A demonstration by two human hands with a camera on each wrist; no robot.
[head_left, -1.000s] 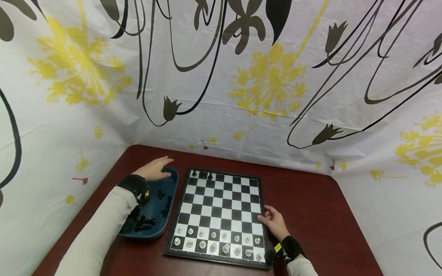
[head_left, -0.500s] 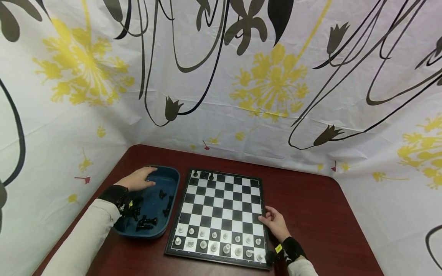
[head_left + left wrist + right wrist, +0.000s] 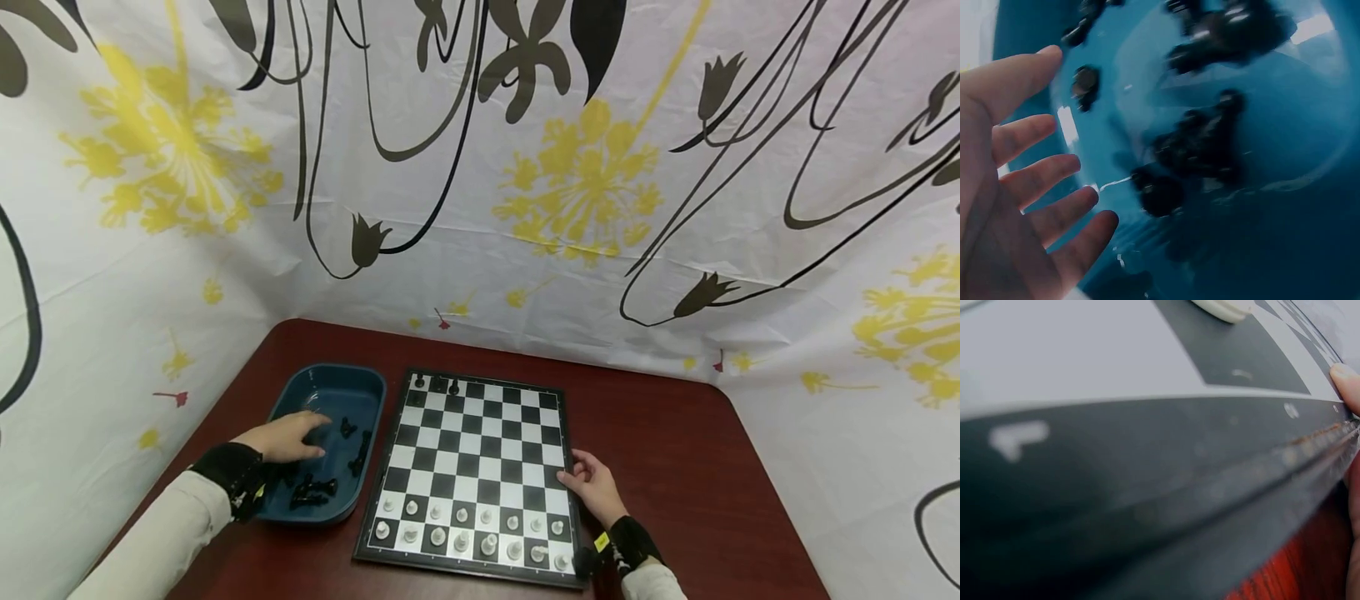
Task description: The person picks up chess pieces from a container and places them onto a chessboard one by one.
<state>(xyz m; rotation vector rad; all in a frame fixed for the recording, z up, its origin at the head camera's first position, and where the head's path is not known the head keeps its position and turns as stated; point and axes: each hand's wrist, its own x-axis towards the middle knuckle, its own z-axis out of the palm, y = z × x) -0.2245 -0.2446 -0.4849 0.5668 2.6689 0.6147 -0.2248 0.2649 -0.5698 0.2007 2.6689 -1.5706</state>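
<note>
Three black chess pieces on chessboard; left hand, fingers spread and empty, has slid toward 6 o'clock inside blue tray over loose pieces; right hand still pinches board edge.

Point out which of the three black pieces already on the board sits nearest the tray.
The black piece on the far-left corner square: it is closest to the blue tray; the other two black pieces stand further right along that back row.

Bare worktop lies open at 3 o'clock of the chessboard. The board's middle rows are free; white pieces crowd its 6 o'clock edge. At 9 o'clock, the blue tray holds scattered black pieces. Curtain walls close off 12 o'clock.
</note>
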